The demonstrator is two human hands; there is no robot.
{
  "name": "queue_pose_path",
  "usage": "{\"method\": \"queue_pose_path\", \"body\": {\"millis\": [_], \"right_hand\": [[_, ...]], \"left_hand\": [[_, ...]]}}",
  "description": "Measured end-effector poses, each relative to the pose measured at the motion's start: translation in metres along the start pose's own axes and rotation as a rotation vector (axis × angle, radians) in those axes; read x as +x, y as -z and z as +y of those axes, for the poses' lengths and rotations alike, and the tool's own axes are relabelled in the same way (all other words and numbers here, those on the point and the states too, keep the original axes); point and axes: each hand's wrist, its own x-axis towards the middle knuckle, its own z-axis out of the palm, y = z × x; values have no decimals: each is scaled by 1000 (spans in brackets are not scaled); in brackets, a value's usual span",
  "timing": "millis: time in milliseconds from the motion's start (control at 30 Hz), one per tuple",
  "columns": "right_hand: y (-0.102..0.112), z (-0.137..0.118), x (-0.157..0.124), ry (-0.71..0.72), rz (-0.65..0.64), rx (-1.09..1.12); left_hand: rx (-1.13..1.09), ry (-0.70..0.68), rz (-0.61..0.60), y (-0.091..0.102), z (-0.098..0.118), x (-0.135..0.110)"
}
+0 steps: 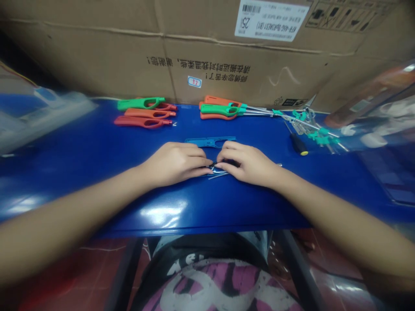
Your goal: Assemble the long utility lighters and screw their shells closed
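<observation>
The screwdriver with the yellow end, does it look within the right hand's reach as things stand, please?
Probably yes: nothing seems to stand between the right hand and the screwdriver, whose handle lies uncovered, though that hand seems busy with small parts.

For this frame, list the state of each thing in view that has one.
Left hand: fingertips at the small parts, grip partly hidden
Right hand: fingers curled at the same parts
Small parts: partly hidden by fingers
Blue handle piece: lying just beyond the hands
Left handle group: lying, no metal tubes showing
Right handle group: lying, metal tubes protruding
Screwdriver: lying, unheld
Cardboard box: print upside down
</observation>
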Motion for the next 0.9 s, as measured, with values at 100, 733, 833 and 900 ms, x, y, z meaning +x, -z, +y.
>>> {"method": "queue_pose_path", "body": {"millis": [100, 733, 833, 900], "right_hand": [[-1, 3, 1, 7, 63, 104], [-2, -8, 0, 91, 236, -4], [-6, -8, 0, 136, 232, -17], [-8, -9, 0, 159, 227, -12]], "left_hand": [[-68, 26, 36, -1, -1, -2], [-196, 151, 387, -3, 21, 4], [-262, 230, 396, -2, 26, 6], [-341, 292, 380, -2, 26, 7]]}}
